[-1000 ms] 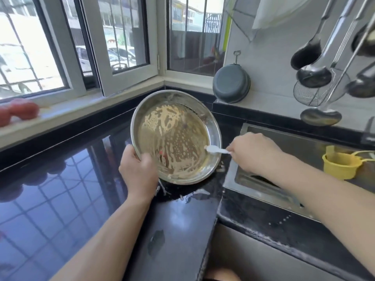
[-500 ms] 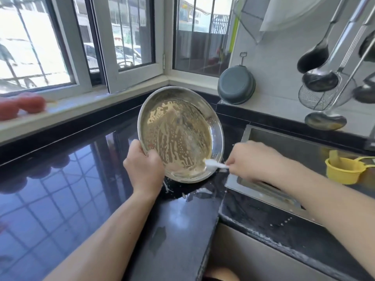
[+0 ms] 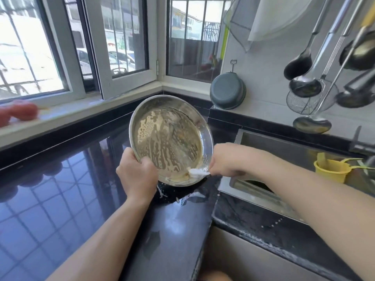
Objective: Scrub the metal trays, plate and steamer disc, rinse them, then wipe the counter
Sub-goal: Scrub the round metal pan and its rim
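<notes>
A round metal tray (image 3: 170,138) stands tilted on its lower edge on the black counter (image 3: 60,199), its inside streaked with brownish soapy foam. My left hand (image 3: 137,176) grips its lower left rim. My right hand (image 3: 227,162) holds a small white scrubbing tool (image 3: 197,172) whose tip lies against the tray's lower right inner edge. Foam and drips lie on the counter under the tray.
A steel sink (image 3: 284,155) lies to the right with a yellow cup (image 3: 330,170) at its edge. Ladles and a strainer (image 3: 308,86) hang on the right wall. A dark pan lid (image 3: 227,91) leans in the corner. Red objects (image 3: 20,112) sit on the windowsill.
The white tool has moved from the tray's right side down to its lower right edge. The tray has tipped more upright and turned slightly.
</notes>
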